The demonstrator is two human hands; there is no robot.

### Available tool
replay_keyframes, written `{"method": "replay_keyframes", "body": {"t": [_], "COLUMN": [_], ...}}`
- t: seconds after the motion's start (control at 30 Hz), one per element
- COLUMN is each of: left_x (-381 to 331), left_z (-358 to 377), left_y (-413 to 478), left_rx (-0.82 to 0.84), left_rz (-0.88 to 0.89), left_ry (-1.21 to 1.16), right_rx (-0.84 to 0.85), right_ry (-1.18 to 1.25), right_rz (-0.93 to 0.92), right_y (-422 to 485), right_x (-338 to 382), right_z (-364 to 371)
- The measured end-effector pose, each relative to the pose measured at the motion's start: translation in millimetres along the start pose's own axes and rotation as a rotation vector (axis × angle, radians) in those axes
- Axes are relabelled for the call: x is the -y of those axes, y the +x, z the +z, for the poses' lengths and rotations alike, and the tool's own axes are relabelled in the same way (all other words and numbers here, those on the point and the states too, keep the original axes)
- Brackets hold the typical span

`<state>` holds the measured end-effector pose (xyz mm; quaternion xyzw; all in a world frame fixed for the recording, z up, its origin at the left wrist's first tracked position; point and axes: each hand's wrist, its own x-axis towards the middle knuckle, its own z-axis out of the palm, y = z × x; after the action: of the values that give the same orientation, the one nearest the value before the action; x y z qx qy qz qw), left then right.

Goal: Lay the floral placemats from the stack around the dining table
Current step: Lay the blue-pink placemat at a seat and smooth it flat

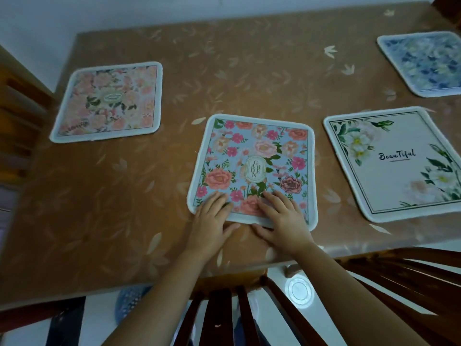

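Note:
A light-blue placemat with pink and coral flowers [252, 158] lies flat on the brown dining table [99, 208], close to the near edge. My left hand [212, 221] rests on its near left corner, fingers spread on the mat and thumb on the table. My right hand [282, 218] presses its near edge beside the left, fingers flat on top. A pink floral placemat [109, 102] lies at the far left, a white "Beautiful" placemat [391, 163] at the right, and a blue floral one [424, 62] at the far right. No stack is in view.
A dark wooden chair back [249, 318] stands against the table's near edge, right under my arms. Another wooden chair [17, 121] is at the table's left end. A white wall runs behind the table. Pale floor shows below the near edge.

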<state>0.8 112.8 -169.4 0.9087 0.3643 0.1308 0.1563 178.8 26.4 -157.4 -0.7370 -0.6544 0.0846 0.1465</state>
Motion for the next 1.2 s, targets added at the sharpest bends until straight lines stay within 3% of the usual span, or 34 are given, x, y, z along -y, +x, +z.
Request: {"method": "replay_keyframes", "body": {"t": [0.2,0.33,0.53,0.73,0.87,1.2], "left_x": [0,1,2,3,11,21], "left_z": [-4,-8,-10,-19,-27,-34], "left_y": [7,14,13,8,-16,-67], "left_rx": [-0.066,-0.116,-0.130,-0.112,-0.106,-0.255], "left_rz": [0.011,-0.064,-0.077,-0.091,-0.137,-0.375], "left_ry": [-0.151,-0.353,-0.444,-0.425,-0.393,-0.373], "right_rx": [-0.122,-0.046,0.015,0.017,0.041,0.025], "right_ry": [0.122,0.256,0.389,0.423,0.440,0.439], "right_rz": [0.004,0.025,0.123,0.154,0.066,-0.053], "right_y": [2,-1,-21,-23,-19,-2], "right_x": [0,-3,-16,-13,-2,28], "right_z": [-2,-8,-17,-13,-7,4]}}
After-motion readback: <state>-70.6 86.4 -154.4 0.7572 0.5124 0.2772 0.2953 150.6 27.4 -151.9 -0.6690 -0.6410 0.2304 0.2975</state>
